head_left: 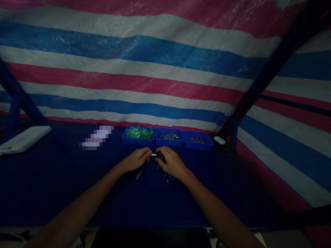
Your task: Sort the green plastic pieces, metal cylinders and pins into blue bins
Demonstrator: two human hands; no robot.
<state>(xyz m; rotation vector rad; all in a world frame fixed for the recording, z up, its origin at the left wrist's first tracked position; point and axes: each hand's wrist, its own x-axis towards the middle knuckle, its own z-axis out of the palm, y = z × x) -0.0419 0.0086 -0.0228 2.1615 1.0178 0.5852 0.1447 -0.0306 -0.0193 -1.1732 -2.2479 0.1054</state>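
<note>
Over the middle of the dark blue table, my left hand (pixel 137 159) and my right hand (pixel 171 162) meet fingertip to fingertip. Both are closed on a small shiny piece (pixel 153 155) that spans the gap between them; its kind is too small and dark to tell. Below my left hand lies a short grey metal tube (pixel 139 175). Several thin metal pins (pixel 167 179) lie just under my right hand, partly hidden by it.
Behind my hands stand three blue bins in a row: one with green pieces in clear plastic (pixel 139 132), one with short metal tubes (pixel 169 136), one with thin metal rods (pixel 196 140). A white case (pixel 219 140) sits right; a white slab (pixel 26 139) lies far left.
</note>
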